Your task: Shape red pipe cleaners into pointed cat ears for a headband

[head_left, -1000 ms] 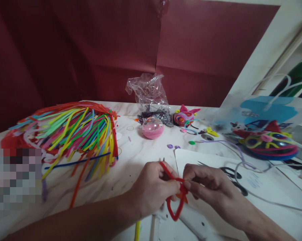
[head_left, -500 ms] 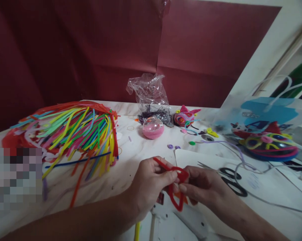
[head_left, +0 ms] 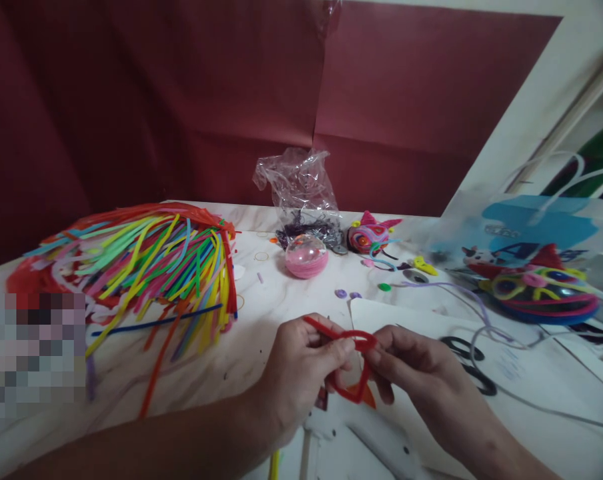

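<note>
A red pipe cleaner (head_left: 354,395), bent into loops, is held up between both hands over the near part of the table. My left hand (head_left: 301,367) pinches it from the left between thumb and fingers. From the other side, my right hand (head_left: 414,367) grips the bend at the loop's right edge with thumb and fingertips. Below them lies a white tool (head_left: 381,433), perhaps a glue gun, partly hidden by the hands and forearms. Close to the right hand rest black-handled scissors (head_left: 469,363) on white paper (head_left: 511,363), their blades covered by that hand.
Many coloured pipe cleaners (head_left: 166,267) spill from a red wrapper at left. A clear ball with pink winding (head_left: 306,259) and a plastic bag (head_left: 301,193) stand at centre back. Decorated masks (head_left: 536,287), a grey cord (head_left: 546,403) and a carrier bag (head_left: 536,220) occupy the right.
My right fingers have shifted up along the red pipe cleaner to the loop's right bend. The lower loop has risen slightly and looks wider. The left hand stays nearly in place.
</note>
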`<action>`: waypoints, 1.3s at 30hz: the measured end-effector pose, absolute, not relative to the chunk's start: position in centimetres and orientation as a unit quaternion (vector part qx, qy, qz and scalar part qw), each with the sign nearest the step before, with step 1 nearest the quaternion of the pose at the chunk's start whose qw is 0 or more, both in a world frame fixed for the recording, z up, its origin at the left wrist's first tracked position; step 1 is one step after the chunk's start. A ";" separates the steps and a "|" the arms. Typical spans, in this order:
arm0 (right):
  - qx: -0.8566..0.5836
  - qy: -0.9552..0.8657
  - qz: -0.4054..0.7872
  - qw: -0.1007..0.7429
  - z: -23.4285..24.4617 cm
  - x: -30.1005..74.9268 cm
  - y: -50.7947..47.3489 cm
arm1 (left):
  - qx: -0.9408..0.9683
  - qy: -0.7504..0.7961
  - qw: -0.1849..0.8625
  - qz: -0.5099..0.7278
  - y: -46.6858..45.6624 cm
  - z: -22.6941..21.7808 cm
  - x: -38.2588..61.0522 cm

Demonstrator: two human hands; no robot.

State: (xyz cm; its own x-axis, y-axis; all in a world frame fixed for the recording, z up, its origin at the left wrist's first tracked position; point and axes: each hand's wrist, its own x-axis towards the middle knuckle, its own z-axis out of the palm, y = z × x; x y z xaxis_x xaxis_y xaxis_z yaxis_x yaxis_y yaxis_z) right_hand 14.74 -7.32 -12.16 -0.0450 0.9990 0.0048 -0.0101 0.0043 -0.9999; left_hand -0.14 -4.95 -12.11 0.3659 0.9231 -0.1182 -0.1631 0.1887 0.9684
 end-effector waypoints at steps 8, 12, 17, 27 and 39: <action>-0.416 -0.414 0.636 0.501 -12.4 14.2 -7.5 | 0.489 0.357 0.675 0.422 -5.1 -11.7 0.0; -0.389 -0.390 0.647 0.527 -12.4 13.9 -7.6 | 0.481 0.358 0.679 0.423 -5.3 -11.4 0.1; -0.352 -0.364 0.647 0.570 -12.6 13.3 -7.8 | 0.474 0.343 0.687 0.431 -5.2 -11.4 0.3; -0.373 -0.375 0.629 0.570 -12.8 13.1 -8.1 | 0.474 0.351 0.690 0.419 -5.3 -11.4 0.3; -0.375 -0.373 0.637 0.561 -12.9 13.3 -8.0 | 0.466 0.367 0.690 0.415 -5.4 -11.3 0.2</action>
State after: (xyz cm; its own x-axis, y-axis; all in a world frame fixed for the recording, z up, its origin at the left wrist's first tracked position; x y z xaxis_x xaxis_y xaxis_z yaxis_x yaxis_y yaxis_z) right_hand 13.34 -7.99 -12.91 -0.0888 0.9943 -0.0590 -0.4345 -0.0919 -0.8959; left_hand 0.25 -5.44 -11.30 0.3864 0.9147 -0.1184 -0.2311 0.2203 0.9476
